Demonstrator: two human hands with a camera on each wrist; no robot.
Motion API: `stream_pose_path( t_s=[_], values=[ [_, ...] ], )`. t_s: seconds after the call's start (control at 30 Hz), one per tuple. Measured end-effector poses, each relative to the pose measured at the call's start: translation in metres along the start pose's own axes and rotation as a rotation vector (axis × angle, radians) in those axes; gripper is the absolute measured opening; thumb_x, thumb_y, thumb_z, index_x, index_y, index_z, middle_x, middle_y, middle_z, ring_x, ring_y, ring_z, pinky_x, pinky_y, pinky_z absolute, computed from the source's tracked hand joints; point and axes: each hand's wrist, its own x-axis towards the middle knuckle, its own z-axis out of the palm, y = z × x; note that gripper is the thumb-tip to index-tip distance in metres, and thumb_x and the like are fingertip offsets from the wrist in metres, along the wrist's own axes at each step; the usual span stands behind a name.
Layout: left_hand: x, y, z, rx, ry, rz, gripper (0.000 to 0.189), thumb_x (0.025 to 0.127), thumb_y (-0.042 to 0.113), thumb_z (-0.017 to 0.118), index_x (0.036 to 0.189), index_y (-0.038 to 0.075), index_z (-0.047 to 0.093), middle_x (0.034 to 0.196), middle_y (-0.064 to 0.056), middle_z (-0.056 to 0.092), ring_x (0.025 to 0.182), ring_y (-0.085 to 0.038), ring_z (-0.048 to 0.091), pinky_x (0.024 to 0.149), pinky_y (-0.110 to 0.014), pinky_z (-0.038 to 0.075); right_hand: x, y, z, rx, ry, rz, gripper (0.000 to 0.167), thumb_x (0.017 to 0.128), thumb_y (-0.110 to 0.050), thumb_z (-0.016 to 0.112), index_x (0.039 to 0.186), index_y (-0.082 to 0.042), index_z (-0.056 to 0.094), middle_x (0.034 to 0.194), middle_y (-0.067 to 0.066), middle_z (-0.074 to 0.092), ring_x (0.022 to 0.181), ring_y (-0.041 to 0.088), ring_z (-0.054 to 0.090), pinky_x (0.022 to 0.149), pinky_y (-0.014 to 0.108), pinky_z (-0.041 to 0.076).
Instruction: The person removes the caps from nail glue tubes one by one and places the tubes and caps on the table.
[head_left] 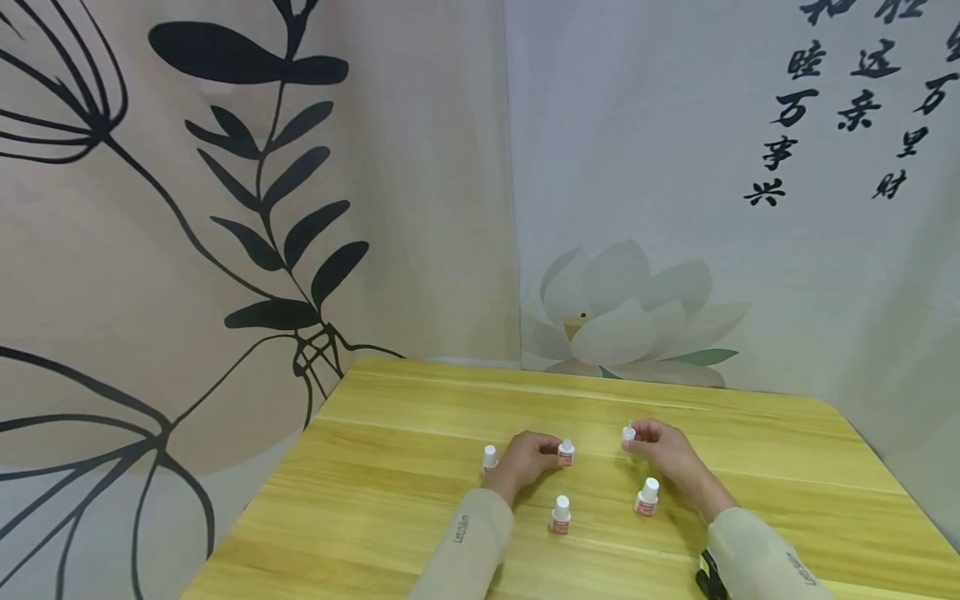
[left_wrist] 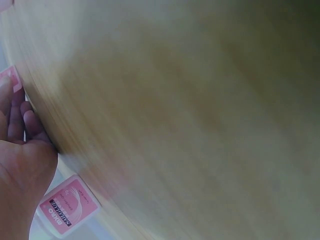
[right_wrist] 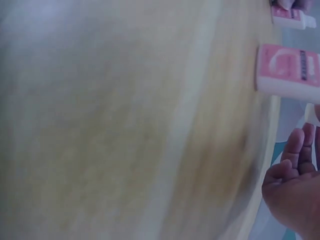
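Observation:
My left hand [head_left: 525,460] pinches a small pink-and-white nail glue bottle [head_left: 566,455] standing near the middle of the table. To its right, my right hand [head_left: 667,452] pinches a small white piece [head_left: 628,434] that looks like a bottle cap, held apart from the bottle. Another nail glue bottle [head_left: 490,460] stands just left of my left hand, its label [left_wrist: 70,206] readable in the left wrist view. Nearer the front are a second white-capped bottle [head_left: 560,515] and a third [head_left: 647,497], the latter close below my right hand. Both hands' far fingers are partly hidden.
The wooden table [head_left: 360,508] has its back edge against a printed curtain [head_left: 435,208]. Beside my right sleeve lies a black object [head_left: 709,577] with a yellow patch, partly covered by the sleeve.

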Motion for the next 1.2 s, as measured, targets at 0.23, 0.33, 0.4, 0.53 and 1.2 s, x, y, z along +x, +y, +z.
stream_pose_path(
  t_s=[0.23, 0.33, 0.4, 0.53, 1.2],
  values=[
    [0.000, 0.001, 0.000, -0.003, 0.002, -0.001, 0.020, 0.086, 0.019, 0.077, 0.106, 0.015, 0.076, 0.102, 0.006, 0.072, 0.101, -0.015, 0.065, 0.094, -0.035, 0.050, -0.001, 0.010, -0.001, 0.007, -0.015, 0.008, 0.039, 0.090, -0.015, 0.074, 0.119, 0.006, 0.059, 0.104, 0.010, 0.063, 0.092, 0.022, 0.056, 0.078, 0.034, 0.050],
    [0.000, 0.001, 0.000, -0.003, 0.002, -0.002, 0.020, 0.087, 0.020, 0.077, 0.106, 0.015, 0.076, 0.103, 0.006, 0.072, 0.102, -0.015, 0.065, 0.094, -0.035, 0.050, 0.000, 0.013, -0.002, -0.005, -0.017, 0.017, 0.036, 0.089, -0.014, 0.074, 0.116, 0.005, 0.059, 0.103, 0.010, 0.063, 0.091, 0.023, 0.056, 0.077, 0.034, 0.049],
    [0.000, 0.001, 0.000, -0.001, 0.000, -0.001, 0.020, 0.087, 0.020, 0.076, 0.106, 0.015, 0.076, 0.103, 0.006, 0.072, 0.102, -0.015, 0.065, 0.094, -0.035, 0.050, 0.001, 0.014, -0.002, -0.023, -0.018, 0.025, 0.035, 0.089, -0.015, 0.075, 0.115, 0.003, 0.060, 0.103, 0.009, 0.063, 0.092, 0.023, 0.056, 0.078, 0.033, 0.048],
    [0.000, 0.001, -0.001, 0.004, -0.001, 0.009, 0.020, 0.087, 0.020, 0.076, 0.106, 0.015, 0.076, 0.103, 0.005, 0.072, 0.102, -0.015, 0.065, 0.094, -0.035, 0.050, 0.001, 0.014, -0.001, -0.066, -0.028, 0.015, 0.034, 0.088, -0.015, 0.076, 0.113, 0.003, 0.061, 0.103, 0.010, 0.063, 0.093, 0.023, 0.055, 0.078, 0.032, 0.047],
    [-0.002, 0.003, -0.001, -0.018, 0.002, -0.002, 0.019, 0.087, 0.019, 0.077, 0.106, 0.014, 0.076, 0.101, 0.005, 0.072, 0.099, -0.014, 0.065, 0.092, -0.034, 0.051, 0.002, 0.012, 0.007, -0.129, -0.050, 0.013, 0.028, 0.084, -0.009, 0.079, 0.104, 0.002, 0.062, 0.094, 0.007, 0.062, 0.087, 0.022, 0.055, 0.073, 0.031, 0.048]
  ],
)
